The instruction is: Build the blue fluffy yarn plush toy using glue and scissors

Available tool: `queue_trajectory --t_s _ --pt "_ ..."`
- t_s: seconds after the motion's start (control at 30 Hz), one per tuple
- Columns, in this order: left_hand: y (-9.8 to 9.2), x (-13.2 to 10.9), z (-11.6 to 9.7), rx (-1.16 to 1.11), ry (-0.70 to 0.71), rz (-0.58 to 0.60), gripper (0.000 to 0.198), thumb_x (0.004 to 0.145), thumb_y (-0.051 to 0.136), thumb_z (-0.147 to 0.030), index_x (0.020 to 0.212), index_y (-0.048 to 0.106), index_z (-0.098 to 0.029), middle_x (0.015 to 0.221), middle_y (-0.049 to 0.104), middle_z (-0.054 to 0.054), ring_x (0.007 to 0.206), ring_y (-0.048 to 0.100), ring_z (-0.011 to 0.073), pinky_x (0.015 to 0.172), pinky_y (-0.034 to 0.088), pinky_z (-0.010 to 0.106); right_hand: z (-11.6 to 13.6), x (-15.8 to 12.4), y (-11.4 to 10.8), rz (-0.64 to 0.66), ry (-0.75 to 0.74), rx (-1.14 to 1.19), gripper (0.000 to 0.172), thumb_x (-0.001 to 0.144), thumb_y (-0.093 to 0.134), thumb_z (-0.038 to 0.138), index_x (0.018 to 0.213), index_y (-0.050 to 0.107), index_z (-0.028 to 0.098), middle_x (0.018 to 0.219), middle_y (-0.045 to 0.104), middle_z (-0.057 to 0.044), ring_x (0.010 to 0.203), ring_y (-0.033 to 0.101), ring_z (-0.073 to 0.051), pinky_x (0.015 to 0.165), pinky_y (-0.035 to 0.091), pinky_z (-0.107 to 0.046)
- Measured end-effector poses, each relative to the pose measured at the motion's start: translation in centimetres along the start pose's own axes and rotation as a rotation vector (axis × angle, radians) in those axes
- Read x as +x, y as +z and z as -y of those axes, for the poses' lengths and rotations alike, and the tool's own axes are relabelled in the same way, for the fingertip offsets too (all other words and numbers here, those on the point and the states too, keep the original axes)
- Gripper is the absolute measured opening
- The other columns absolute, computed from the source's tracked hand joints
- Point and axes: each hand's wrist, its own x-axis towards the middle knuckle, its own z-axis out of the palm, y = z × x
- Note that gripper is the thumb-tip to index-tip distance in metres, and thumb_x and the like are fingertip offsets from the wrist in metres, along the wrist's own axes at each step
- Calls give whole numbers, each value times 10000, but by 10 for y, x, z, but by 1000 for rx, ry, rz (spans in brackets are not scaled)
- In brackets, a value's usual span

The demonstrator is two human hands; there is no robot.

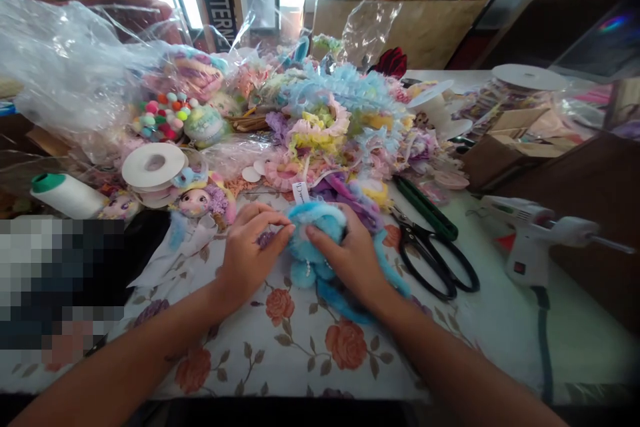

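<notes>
A light blue plush toy [314, 250] with long fuzzy blue strips and a string of small white beads is just above the flowered cloth. My right hand [357, 253] is wrapped round its right side, the thumb pressed on its front. At the toy's left edge, my left hand [257, 243] has thumb and fingertips pinched together; whatever lies between them is too small to make out. A white tag [301, 193] with dark print sticks up behind the toy. Purple fuzzy material [350, 199] lies just beyond my right hand.
Black-handled scissors [435, 260] and a green utility knife [425, 207] lie to the right, before a white glue gun [535, 233]. A thread cone [70, 195] and ribbon spool [153, 165] stand left. Frilly trims [345, 93] and plastic bags [85, 67] are heaped behind.
</notes>
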Motion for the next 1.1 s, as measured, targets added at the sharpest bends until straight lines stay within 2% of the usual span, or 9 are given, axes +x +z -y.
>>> queue_trajectory --t_s 0.13,0.37,0.6,0.73,0.9,1.1 --pt "3 -3 -2 51 21 22 20 897 706 -233 906 722 -227 877 696 39 877 660 212 802 526 360 0 -2 3 4 -27 -2 381 821 730 458 1085 585 224 960 737 -40 864 688 -241 781 546 -359" --pt "4 -4 -1 72 6 32 76 929 649 -218 874 700 -226 864 700 33 864 648 207 801 510 358 -2 -3 5 -17 -26 -37 402 800 733 481 1071 581 226 968 738 -47 875 685 -252 790 545 -374" --pt "2 -3 -2 56 -74 181 175 1000 526 -249 848 604 -211 829 602 34 849 575 204 789 460 364 -2 -1 5 22 16 -9 370 802 724 488 1022 594 221 891 714 -29 826 659 -239 747 536 -363" --pt "2 -2 0 25 -70 212 170 1004 503 -234 852 575 -209 815 561 27 836 549 198 791 450 359 -5 1 4 43 10 -20 347 808 713 486 995 601 215 889 706 -30 832 650 -237 749 526 -363" --pt "3 -2 2 4 -54 221 150 1004 508 -243 885 595 -213 839 590 36 857 564 203 795 463 358 -6 1 4 51 5 -8 331 803 714 481 970 604 216 883 714 -28 830 656 -238 749 529 -365" --pt "4 -2 3 -7 -54 163 98 983 565 -230 907 626 -214 859 625 30 849 593 191 794 476 342 -6 2 5 28 15 13 353 793 726 493 975 617 210 921 722 -40 866 665 -249 778 531 -377"
